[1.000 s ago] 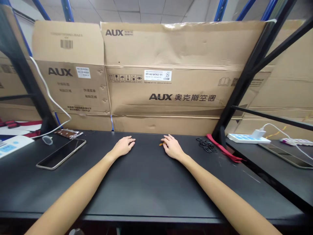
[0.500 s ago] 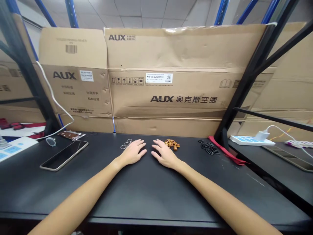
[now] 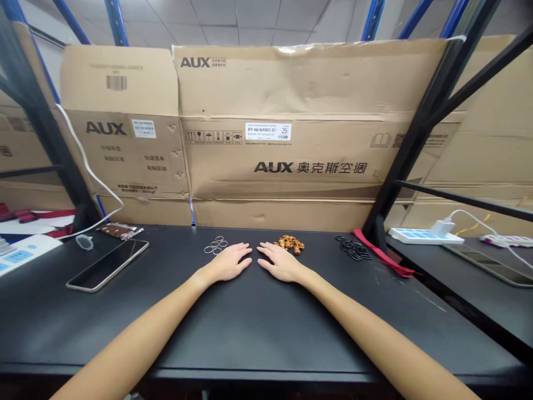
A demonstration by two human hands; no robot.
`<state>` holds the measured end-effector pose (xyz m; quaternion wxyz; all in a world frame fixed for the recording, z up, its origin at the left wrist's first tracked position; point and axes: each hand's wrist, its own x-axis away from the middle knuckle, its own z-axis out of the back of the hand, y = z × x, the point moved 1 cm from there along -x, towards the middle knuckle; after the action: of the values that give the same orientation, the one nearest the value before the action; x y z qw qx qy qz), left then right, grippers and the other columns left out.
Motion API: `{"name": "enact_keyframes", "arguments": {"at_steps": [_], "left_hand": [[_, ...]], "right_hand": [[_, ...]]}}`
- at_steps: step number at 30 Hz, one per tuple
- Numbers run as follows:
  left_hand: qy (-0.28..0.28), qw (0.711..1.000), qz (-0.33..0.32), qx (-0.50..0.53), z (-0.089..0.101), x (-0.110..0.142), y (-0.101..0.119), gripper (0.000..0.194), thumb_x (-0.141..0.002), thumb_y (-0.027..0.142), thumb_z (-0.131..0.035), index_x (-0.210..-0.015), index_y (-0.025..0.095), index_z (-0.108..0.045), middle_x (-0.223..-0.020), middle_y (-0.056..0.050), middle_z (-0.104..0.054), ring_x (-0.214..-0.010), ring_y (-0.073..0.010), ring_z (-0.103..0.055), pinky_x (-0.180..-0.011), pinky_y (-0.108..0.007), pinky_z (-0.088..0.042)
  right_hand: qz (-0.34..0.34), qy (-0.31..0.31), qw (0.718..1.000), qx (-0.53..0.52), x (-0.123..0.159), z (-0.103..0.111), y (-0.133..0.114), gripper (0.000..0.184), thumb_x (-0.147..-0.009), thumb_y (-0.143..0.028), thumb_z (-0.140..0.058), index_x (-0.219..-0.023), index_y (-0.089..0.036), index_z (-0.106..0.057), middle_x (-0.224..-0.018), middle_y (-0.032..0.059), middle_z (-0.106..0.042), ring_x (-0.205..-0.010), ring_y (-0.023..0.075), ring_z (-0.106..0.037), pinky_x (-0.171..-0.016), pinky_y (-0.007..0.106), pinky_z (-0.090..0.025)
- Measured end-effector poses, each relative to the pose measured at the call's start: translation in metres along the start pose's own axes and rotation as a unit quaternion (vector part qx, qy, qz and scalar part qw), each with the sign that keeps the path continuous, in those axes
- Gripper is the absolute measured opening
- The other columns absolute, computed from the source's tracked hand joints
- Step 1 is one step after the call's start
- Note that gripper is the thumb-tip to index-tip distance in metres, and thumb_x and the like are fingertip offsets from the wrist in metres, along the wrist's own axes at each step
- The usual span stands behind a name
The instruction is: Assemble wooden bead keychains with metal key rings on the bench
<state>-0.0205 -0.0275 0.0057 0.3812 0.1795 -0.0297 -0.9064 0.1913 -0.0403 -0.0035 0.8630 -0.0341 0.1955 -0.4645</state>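
Head view:

1. The black tabletop (image 3: 258,328) runs from the cartons at its back edge to a front edge below the forearms, with a wide stretch of it between the hands and that front edge. A black shelf post (image 3: 377,230) stands at its right end.
2. The left hand (image 3: 227,262) and right hand (image 3: 281,263) lie flat, palms down and open, holding nothing, with their fingertips just apart.
3. Silver metal rings (image 3: 215,245) lie in a small cluster just beyond the left hand's fingers. Brown beads (image 3: 289,244) lie in a heap just beyond the right hand, apparently not touching it.
4. Further right are black rings (image 3: 353,250) beside a red strap (image 3: 383,253). Far left lies a smartphone (image 3: 107,265).
5. Flattened AUX cartons (image 3: 275,122) stand upright behind the table. A white power strip (image 3: 425,236) with a plugged-in charger sits on a separate surface to the right.
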Motion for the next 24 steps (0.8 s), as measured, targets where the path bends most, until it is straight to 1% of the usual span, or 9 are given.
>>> {"name": "enact_keyframes", "arguments": {"at_steps": [4, 9, 12, 18, 24], "left_hand": [[-0.008, 1.000, 0.000, -0.010, 0.0003, -0.0001, 0.0005, 0.048, -0.094, 0.044, -0.036, -0.131, 0.017, -0.051, -0.141, -0.011, -0.045, -0.132, -0.0228, -0.039, -0.110, -0.038, -0.030], [-0.011, 1.000, -0.004, -0.009, 0.0008, -0.0004, 0.0008, 0.049, -0.094, 0.045, -0.035, -0.130, 0.016, -0.052, -0.140, -0.012, -0.045, -0.132, -0.0233, -0.039, -0.110, -0.039, -0.029], [-0.010, 1.000, -0.006, -0.009, 0.0010, -0.0005, 0.0010, 0.049, -0.094, 0.044, -0.035, -0.130, 0.015, -0.052, -0.140, -0.012, -0.045, -0.132, -0.0234, -0.039, -0.111, -0.038, -0.029], [-0.022, 1.000, -0.003, -0.018, 0.0015, -0.0013, 0.0014, 0.048, -0.094, 0.041, -0.035, -0.132, 0.015, -0.050, -0.142, -0.012, -0.043, -0.132, -0.0227, -0.038, -0.111, -0.037, -0.028], [-0.023, 1.000, 0.001, -0.019, 0.0024, -0.0007, 0.0029, 0.048, -0.094, 0.041, -0.035, -0.132, 0.015, -0.050, -0.142, -0.012, -0.043, -0.133, -0.0229, -0.037, -0.111, -0.037, -0.028]], "right_hand": [[-0.014, 0.012, 1.000, 0.009, 0.0002, -0.0024, 0.0014, 0.054, -0.092, -0.048, -0.038, -0.134, -0.016, -0.048, -0.143, 0.0134, -0.041, -0.133, 0.0252, -0.037, -0.111, 0.043, -0.029], [-0.012, 0.015, 1.000, 0.010, 0.0015, -0.0013, 0.0006, 0.054, -0.092, -0.049, -0.039, -0.134, -0.016, -0.048, -0.142, 0.0139, -0.041, -0.132, 0.0257, -0.037, -0.110, 0.043, -0.030], [-0.017, 0.001, 1.000, 0.009, 0.0021, 0.0001, -0.0008, 0.058, -0.091, -0.052, -0.038, -0.136, -0.016, -0.046, -0.144, 0.0138, -0.038, -0.134, 0.0265, -0.035, -0.111, 0.043, -0.028], [-0.030, -0.040, 0.999, 0.001, 0.0027, 0.0009, -0.0009, 0.066, -0.090, -0.057, -0.034, -0.141, -0.015, -0.039, -0.149, 0.0130, -0.029, -0.138, 0.0270, -0.025, -0.113, 0.043, -0.020], [-0.034, -0.044, 0.998, -0.002, 0.0029, 0.0004, 0.0001, 0.069, -0.090, -0.060, -0.033, -0.141, -0.014, -0.037, -0.150, 0.0127, -0.028, -0.139, 0.0270, -0.023, -0.114, 0.042, -0.019]]}}
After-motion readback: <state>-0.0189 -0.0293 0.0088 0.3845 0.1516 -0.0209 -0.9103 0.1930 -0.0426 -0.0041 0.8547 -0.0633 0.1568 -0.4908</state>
